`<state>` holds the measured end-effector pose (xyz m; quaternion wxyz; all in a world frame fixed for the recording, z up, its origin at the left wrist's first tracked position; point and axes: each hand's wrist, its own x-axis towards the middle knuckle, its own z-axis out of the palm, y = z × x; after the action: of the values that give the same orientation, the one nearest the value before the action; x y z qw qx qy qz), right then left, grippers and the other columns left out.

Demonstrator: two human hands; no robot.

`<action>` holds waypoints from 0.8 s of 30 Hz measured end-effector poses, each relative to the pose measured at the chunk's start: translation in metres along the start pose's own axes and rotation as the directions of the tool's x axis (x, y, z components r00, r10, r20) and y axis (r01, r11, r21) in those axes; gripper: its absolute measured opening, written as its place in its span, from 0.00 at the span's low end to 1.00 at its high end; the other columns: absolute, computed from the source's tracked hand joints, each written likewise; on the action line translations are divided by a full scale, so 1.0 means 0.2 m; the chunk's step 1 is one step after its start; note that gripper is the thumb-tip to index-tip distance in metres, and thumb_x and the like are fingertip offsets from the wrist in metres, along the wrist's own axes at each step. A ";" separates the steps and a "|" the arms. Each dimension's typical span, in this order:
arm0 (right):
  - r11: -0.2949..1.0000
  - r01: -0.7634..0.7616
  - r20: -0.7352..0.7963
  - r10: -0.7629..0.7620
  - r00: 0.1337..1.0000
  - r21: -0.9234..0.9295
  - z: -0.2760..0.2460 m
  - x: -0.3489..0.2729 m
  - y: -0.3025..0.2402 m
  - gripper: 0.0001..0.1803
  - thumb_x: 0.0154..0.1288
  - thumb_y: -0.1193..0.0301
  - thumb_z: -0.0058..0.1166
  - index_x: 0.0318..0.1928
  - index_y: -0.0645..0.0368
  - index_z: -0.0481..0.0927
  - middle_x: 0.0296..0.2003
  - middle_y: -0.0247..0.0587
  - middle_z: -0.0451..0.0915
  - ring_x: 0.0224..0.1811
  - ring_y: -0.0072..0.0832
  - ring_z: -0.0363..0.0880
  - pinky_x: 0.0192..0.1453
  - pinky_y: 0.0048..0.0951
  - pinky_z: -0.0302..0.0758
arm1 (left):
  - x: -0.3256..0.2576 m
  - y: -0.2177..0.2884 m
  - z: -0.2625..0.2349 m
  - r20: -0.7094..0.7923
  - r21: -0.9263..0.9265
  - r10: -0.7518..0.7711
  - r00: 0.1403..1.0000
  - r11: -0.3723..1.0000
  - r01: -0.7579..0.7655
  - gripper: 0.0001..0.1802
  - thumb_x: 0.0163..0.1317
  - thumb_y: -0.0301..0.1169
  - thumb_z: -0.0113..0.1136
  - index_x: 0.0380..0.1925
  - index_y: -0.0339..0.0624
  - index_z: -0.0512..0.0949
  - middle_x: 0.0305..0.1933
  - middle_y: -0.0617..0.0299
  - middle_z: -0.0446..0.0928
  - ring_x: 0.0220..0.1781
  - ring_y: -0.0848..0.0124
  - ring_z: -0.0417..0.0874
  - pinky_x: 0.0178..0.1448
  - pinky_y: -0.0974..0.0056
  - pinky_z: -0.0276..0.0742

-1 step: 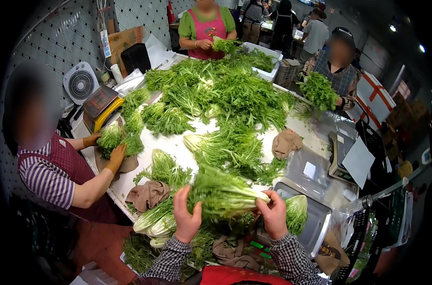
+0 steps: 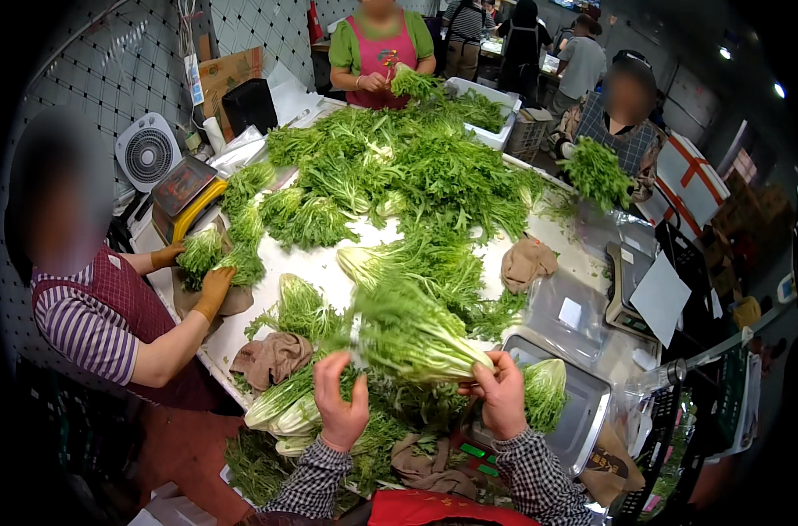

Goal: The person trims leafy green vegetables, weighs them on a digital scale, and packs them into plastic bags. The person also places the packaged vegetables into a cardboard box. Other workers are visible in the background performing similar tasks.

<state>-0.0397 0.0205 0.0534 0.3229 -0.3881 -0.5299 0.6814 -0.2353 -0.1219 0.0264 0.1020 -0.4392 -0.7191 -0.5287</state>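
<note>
My right hand pinches the pale root end of a head of curly endive, its frilly green leaves fanning up and to the left, slightly blurred. Beside those leaves my left hand is open, thumb and fingers spread, with nothing in its grasp. A smaller endive head lies on the grey metal tray, just right of my right hand. Below my left hand are more endive heads with white stems, and a brown cloth lies between my forearms.
A large heap of endive covers the far part of the white table. Brown cloths lie on it. Co-workers handle endive at the left, far side and right. Scales stand at the left, with another at the right.
The endive head in my right hand has swung, its leaves rising away from my left hand. My left fingers have come off the leaves. The right-hand co-worker's bunch has shifted slightly.
</note>
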 end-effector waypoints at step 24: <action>0.974 -0.107 0.082 0.125 0.989 -0.199 0.17 -0.24 0.37 0.06 0.63 0.77 0.58 0.36 0.67 0.76 0.26 0.34 0.79 0.25 0.17 0.78 0.29 0.22 0.82 | -0.51 -0.15 0.22 0.834 -0.519 -0.415 0.363 -0.367 0.772 0.21 0.70 0.32 0.56 0.58 0.30 0.72 0.58 0.50 0.78 0.59 0.59 0.80 0.63 0.52 0.75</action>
<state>-0.0472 -0.0528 -0.0055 0.2179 -0.4154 -0.5848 0.6618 -0.1827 -0.1395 -0.0745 -0.6093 0.0142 -0.3168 -0.7268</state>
